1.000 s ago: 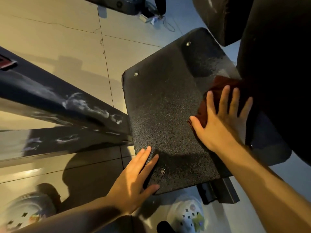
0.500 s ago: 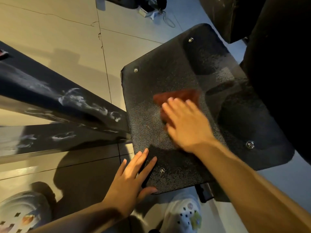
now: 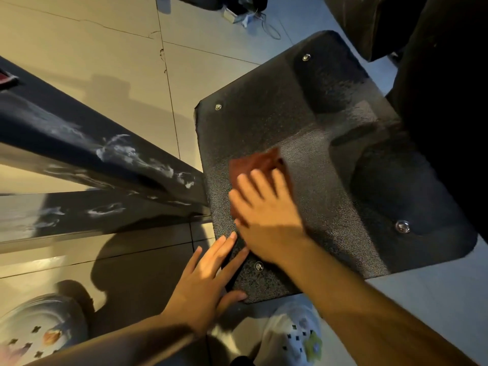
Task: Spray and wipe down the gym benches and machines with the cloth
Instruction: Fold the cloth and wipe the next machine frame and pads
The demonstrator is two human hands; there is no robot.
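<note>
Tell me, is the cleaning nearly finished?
Not nearly, it seems. In hand: the right hand presses the red cloth flat on the black textured plate, near its left side, while the left hand rests on its near corner. Already done: can't tell, since no part of the plate looks clearly cleaner. Left: white smears show on the dark frame bar, and the black pads go untouched.

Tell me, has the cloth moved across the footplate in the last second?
Yes. The red cloth under the right hand has slid from the footplate's far right side toward its left edge, nearer the left hand.
</note>
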